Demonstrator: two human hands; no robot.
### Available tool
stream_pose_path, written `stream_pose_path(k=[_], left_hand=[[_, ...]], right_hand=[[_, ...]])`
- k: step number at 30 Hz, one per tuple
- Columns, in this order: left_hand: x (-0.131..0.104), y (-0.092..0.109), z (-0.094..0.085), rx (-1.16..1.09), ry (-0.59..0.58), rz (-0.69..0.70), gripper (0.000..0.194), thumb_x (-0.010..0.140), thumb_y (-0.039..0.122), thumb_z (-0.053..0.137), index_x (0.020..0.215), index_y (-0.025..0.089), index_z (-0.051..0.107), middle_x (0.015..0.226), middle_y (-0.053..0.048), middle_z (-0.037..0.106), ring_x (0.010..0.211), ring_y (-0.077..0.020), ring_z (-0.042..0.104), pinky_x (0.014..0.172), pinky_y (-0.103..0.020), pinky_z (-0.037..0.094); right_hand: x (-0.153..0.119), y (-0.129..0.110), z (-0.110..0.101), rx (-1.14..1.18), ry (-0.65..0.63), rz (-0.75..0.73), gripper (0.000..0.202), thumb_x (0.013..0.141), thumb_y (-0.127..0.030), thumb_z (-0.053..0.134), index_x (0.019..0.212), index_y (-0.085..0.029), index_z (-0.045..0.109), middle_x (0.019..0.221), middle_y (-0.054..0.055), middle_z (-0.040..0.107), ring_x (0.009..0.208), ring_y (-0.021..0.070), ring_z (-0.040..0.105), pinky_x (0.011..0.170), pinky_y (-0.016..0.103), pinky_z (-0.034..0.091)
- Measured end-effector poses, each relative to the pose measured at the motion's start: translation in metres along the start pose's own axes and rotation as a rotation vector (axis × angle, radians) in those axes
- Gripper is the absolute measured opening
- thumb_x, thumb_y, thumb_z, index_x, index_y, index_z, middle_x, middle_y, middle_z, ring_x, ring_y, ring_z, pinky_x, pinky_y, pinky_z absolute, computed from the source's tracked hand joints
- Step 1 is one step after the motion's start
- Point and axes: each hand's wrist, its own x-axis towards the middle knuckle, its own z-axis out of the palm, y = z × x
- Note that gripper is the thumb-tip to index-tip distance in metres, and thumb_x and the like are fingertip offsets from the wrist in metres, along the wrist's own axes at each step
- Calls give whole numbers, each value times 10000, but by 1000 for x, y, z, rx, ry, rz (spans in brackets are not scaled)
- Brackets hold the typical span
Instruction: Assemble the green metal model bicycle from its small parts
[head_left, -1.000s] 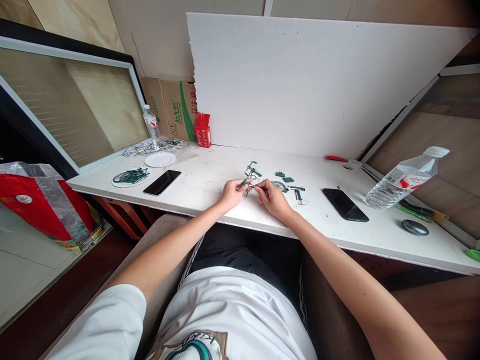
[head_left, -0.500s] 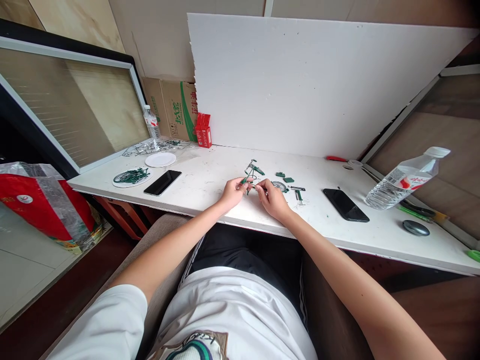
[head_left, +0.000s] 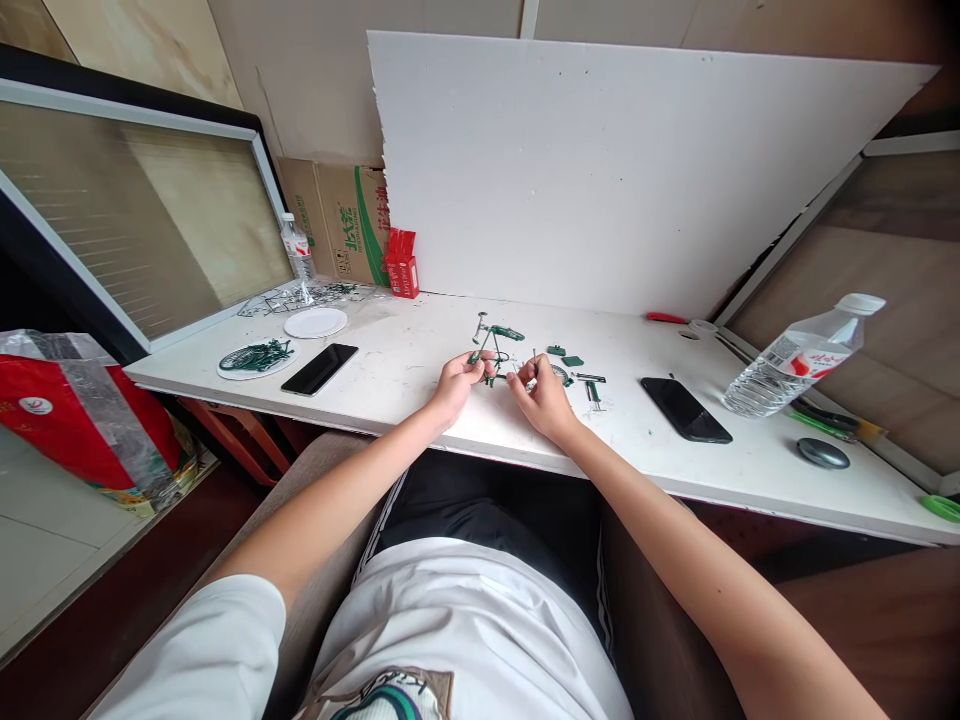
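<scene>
My left hand is closed on a small green model bicycle frame, pinching it between thumb and fingers above the white table. A saddle-like part and a slim front end stick up past the fingertips. Just to the right, my right hand is closed in a pinch, with a thin dark piece showing at its fingers; its kind is too small to tell. A spoked wheel lies partly hidden behind that hand. Small flat green parts and a green-and-black piece rest beyond it.
On the left are a plate of green parts, a white plate, a phone and a small bottle. Another phone, a tilted large water bottle and a dark oval object lie right. A white board stands behind.
My hands have moved slightly apart. The bicycle frame has turned and shifted left, its front end now pointing up left. My right fingers have drawn back from it and tilted up.
</scene>
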Motion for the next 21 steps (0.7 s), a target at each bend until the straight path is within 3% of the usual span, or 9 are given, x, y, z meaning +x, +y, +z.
stream_pose_path(k=[6,10,17,21], left_hand=[[1,4,0,-204,-83,-194,167,905,208,708,1063,151,717,898,-62,660,886,-177,643,921,-351,502],[1,6,1,-325,-89,-317,150,885,172,670,1012,133,742,860,-78,668,850,-183,655,835,-325,514],[-1,8,3,-339,-59,-329,217,786,140,731,1003,143,748,939,-72,722,924,-186,695,895,-320,509],[-3,5,6,-259,-73,-309,246,809,187,809,1043,142,746,1032,-87,734,960,-192,704,917,-336,515]], right_hand=[[1,2,1,143,-80,-3,409,994,-579,601,970,-285,319,1062,89,701,1001,278,668,682,363,482],[0,2,2,144,-90,-20,391,997,-571,599,993,-275,344,1099,93,644,973,245,632,642,339,479],[0,4,4,155,-72,-98,310,1049,-475,536,949,-270,326,1024,63,596,884,221,586,694,357,475],[1,9,4,128,-76,-122,213,1076,-399,444,954,-268,328,998,65,598,866,233,581,749,384,471]])
